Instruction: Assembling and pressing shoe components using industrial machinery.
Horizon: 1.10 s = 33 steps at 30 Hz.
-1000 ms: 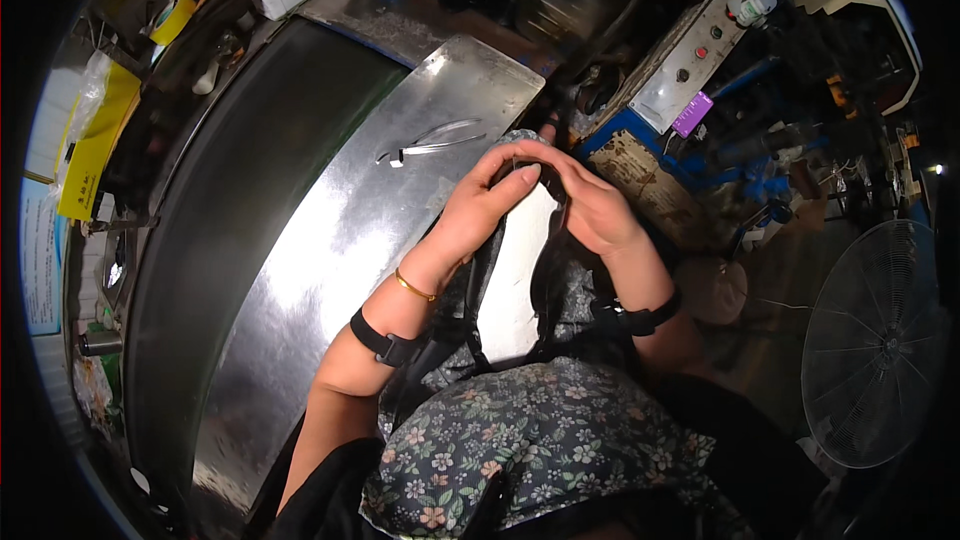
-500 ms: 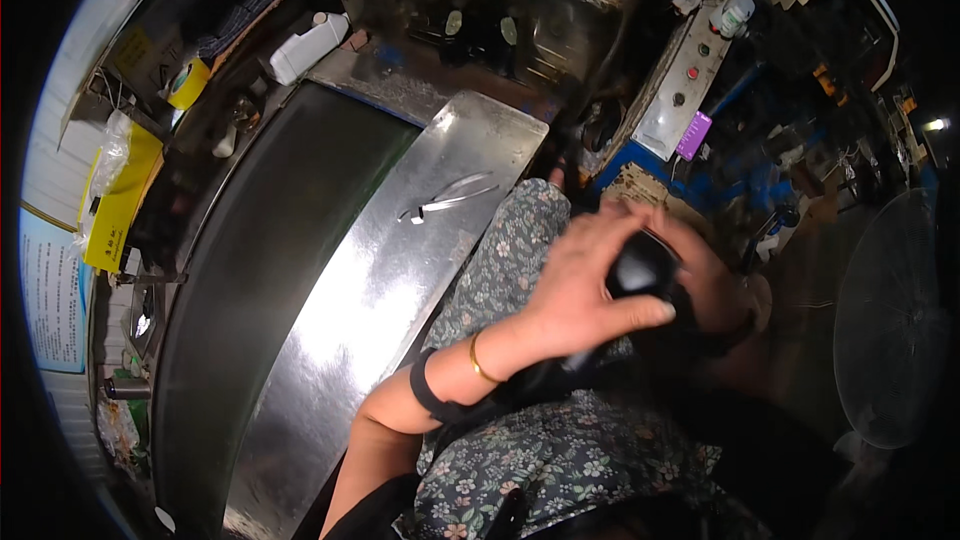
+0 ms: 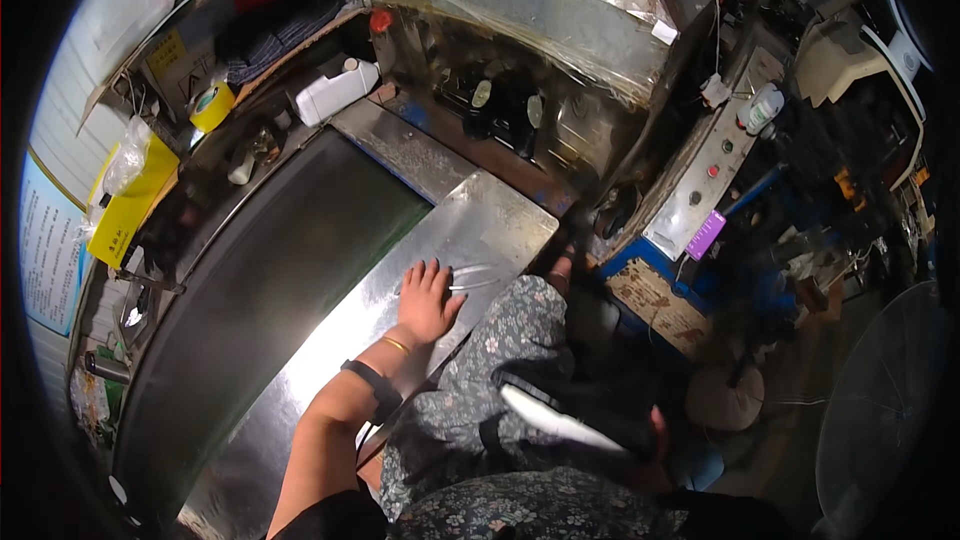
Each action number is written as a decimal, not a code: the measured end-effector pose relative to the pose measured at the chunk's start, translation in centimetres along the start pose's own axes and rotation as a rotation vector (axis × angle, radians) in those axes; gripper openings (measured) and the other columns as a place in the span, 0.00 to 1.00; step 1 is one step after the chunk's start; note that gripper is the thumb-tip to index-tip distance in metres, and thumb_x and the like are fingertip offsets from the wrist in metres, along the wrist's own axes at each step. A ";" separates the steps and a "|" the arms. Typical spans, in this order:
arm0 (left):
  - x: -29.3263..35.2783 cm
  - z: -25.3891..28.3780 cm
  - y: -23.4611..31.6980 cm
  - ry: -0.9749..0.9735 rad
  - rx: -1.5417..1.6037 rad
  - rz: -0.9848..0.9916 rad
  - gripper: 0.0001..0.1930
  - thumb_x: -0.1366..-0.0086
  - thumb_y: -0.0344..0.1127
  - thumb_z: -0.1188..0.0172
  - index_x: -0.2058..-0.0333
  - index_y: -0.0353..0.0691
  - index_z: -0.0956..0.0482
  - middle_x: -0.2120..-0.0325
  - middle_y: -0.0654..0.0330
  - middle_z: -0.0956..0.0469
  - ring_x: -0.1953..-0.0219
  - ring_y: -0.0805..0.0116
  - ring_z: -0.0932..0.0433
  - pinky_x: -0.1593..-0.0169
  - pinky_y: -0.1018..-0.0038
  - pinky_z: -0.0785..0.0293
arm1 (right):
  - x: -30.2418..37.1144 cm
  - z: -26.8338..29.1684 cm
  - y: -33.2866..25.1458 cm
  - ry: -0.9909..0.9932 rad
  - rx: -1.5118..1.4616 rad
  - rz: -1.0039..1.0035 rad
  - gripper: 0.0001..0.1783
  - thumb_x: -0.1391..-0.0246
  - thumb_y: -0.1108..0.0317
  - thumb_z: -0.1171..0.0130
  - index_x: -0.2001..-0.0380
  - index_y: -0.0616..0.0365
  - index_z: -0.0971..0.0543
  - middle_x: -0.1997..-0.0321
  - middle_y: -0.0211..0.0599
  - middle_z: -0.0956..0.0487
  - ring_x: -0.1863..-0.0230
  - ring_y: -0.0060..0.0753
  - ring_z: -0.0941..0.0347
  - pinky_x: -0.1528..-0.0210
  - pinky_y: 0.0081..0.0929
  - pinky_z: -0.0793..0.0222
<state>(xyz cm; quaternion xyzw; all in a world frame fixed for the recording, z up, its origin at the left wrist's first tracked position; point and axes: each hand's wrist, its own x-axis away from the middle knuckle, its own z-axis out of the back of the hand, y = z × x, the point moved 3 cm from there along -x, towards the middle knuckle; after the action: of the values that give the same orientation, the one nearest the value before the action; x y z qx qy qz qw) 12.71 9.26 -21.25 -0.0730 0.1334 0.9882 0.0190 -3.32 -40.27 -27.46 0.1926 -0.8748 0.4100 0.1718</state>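
On the bright metal sheet, my left hand lies palm down, its fingers outstretched and slightly apart. Thin, curved pale strips lie beside its fingertips and are partly covered by them; I cannot make out what they are. A black shoe with a white sole rests tilted across my lap, over the floral apron. My right hand is at the shoe's right end, mostly in shadow, with a few fingers curled along its edge. The thumb and palm are hidden.
A dark conveyor belt runs along the left of the metal sheet. Beyond it stand a white plastic bottle and a yellow tape roll. At right are a button panel, a purple card and a round fan guard.
My left hand has left the black shoe and come down on the metal sheet beside the strips. The shoe has lowered to my lap, my right hand with it. The view has shifted.
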 end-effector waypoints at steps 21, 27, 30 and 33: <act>0.0 -0.5 -1.0 0.075 0.216 -0.022 0.30 0.41 0.46 0.38 0.44 0.36 0.30 0.39 0.41 0.35 0.36 0.41 0.38 0.33 0.47 0.46 | -50.4 -32.8 -9.9 0.132 1.419 0.972 0.43 0.58 0.49 0.25 0.46 0.69 0.27 0.50 0.53 0.20 0.50 0.50 0.24 0.45 0.39 0.31; 0.7 -1.8 -1.0 0.192 0.243 0.026 0.29 0.40 0.47 0.40 0.45 0.33 0.30 0.39 0.40 0.35 0.34 0.42 0.41 0.30 0.49 0.50 | -41.9 -30.6 -5.0 -0.403 1.422 0.692 0.22 0.37 0.73 0.46 0.42 0.70 0.30 0.39 0.49 0.25 0.40 0.45 0.28 0.36 0.36 0.35; 0.7 -1.7 -0.5 0.155 0.249 -0.007 0.31 0.40 0.47 0.40 0.44 0.31 0.30 0.38 0.40 0.36 0.33 0.42 0.42 0.28 0.50 0.55 | -35.9 -33.9 0.9 -0.854 1.638 0.882 0.29 0.35 0.65 0.49 0.34 0.63 0.37 0.26 0.51 0.42 0.26 0.53 0.47 0.27 0.44 0.54; 2.5 -0.8 -0.5 0.263 0.161 0.101 0.36 0.41 0.44 0.38 0.38 0.29 0.36 0.34 0.39 0.41 0.29 0.42 0.49 0.26 0.49 0.61 | -31.7 -35.4 4.8 -0.898 2.254 0.832 0.32 0.34 0.55 0.52 0.32 0.57 0.38 0.23 0.50 0.49 0.23 0.57 0.59 0.25 0.51 0.66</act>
<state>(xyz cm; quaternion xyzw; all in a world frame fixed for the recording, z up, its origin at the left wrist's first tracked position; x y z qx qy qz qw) 10.40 9.55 -22.55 -0.1934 0.2171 0.9559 -0.0426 26.90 -3.49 -23.74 0.0649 -0.0206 0.8423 -0.5347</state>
